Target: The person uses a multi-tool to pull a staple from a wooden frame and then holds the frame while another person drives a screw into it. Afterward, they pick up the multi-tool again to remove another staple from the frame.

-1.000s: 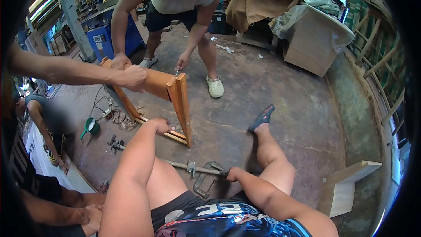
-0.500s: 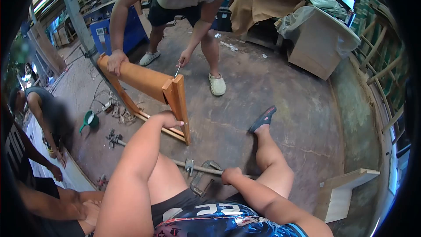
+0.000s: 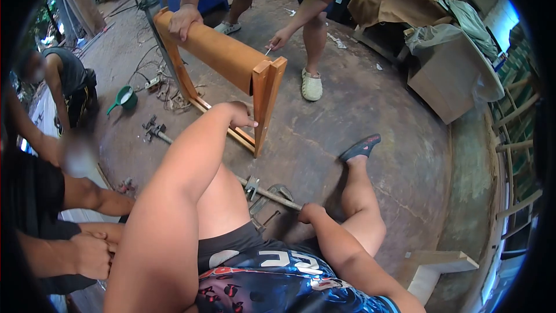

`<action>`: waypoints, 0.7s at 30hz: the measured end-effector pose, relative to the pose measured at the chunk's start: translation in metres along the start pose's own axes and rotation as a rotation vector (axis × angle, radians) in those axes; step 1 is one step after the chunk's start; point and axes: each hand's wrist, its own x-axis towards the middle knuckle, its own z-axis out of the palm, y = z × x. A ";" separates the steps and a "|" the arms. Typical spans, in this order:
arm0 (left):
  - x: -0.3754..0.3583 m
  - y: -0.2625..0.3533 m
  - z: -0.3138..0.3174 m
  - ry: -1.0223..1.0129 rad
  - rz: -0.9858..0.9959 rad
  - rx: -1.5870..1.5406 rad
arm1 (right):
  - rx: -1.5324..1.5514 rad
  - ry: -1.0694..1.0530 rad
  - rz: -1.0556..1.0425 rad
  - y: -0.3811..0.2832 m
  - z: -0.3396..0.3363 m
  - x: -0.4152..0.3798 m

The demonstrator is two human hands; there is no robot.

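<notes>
My left hand (image 3: pixel 242 115) is closed round a leg of the wooden frame (image 3: pixel 269 104), its thumb pointing right across the wood. Brown padded material (image 3: pixel 220 43) covers the frame's top, and the frame stands upright on the floor. Low on the right, my right hand (image 3: pixel 311 213) wraps round the end of a long bar clamp (image 3: pixel 282 199) that runs behind my left leg. Partly under the bar lies a C-clamp (image 3: pixel 263 202). Opposite me, a co-worker's hand (image 3: pixel 184 22) grips the padded top, while their other hand (image 3: pixel 280 39) holds a thin metal tool at the frame's end.
Cables (image 3: pixel 179 98) and a green dipper (image 3: pixel 124 99) lie on the concrete floor at left. Two other people are on that side. A white angled panel (image 3: pixel 434 269) stands at lower right, and a large box (image 3: pixel 443 75) at upper right.
The view has shifted, so the frame appears higher and further right. Both my hands keep their holds. A co-worker at left has moved their arms.
</notes>
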 end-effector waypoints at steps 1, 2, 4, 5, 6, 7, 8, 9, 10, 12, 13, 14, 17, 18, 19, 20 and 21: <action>0.004 -0.006 0.001 -0.011 0.027 -0.036 | 0.006 0.008 0.004 -0.001 0.002 0.002; 0.004 -0.009 0.000 -0.014 0.020 -0.038 | 0.013 0.014 0.006 -0.004 0.004 0.002; 0.003 -0.007 -0.001 -0.022 0.008 -0.041 | 0.000 -0.007 -0.016 -0.008 0.002 -0.003; 0.002 -0.007 -0.001 -0.027 -0.003 -0.052 | -0.006 -0.017 -0.025 -0.010 0.000 -0.005; 0.000 -0.006 -0.002 -0.037 -0.015 -0.040 | -0.014 -0.016 -0.031 -0.012 0.001 -0.005; -0.003 -0.004 -0.003 -0.047 -0.027 -0.027 | -0.022 -0.014 -0.037 -0.013 0.002 -0.006; -0.003 -0.005 -0.005 -0.055 -0.038 -0.014 | -0.030 -0.011 -0.043 -0.015 0.002 -0.007; -0.002 -0.007 -0.005 -0.058 -0.028 0.006 | -0.020 -0.014 -0.041 -0.015 0.003 -0.005; -0.002 -0.010 -0.005 -0.049 -0.022 -0.012 | -0.009 -0.018 -0.038 -0.014 0.005 -0.001; -0.001 -0.015 -0.001 -0.042 -0.006 -0.046 | 0.020 -0.026 -0.034 -0.014 0.006 0.000; 0.001 -0.016 -0.003 -0.059 0.012 -0.031 | 0.039 -0.029 -0.031 -0.014 0.004 0.000; 0.003 -0.017 0.001 -0.060 0.010 -0.030 | 0.058 -0.033 -0.027 -0.013 0.005 -0.001; -0.013 -0.016 -0.003 -0.032 -0.006 -0.066 | 0.051 0.000 -0.041 -0.014 0.009 -0.001; -0.015 -0.017 -0.003 -0.028 -0.009 -0.066 | 0.052 0.010 -0.044 -0.015 0.008 -0.001; -0.017 -0.016 -0.002 -0.025 -0.011 -0.065 | 0.046 -0.020 -0.042 -0.015 0.008 0.002; -0.018 -0.016 -0.003 -0.021 -0.012 -0.064 | 0.041 -0.025 -0.044 -0.015 0.009 0.003; -0.020 -0.017 -0.004 -0.027 -0.014 -0.073 | 0.036 -0.029 -0.046 -0.016 0.008 0.004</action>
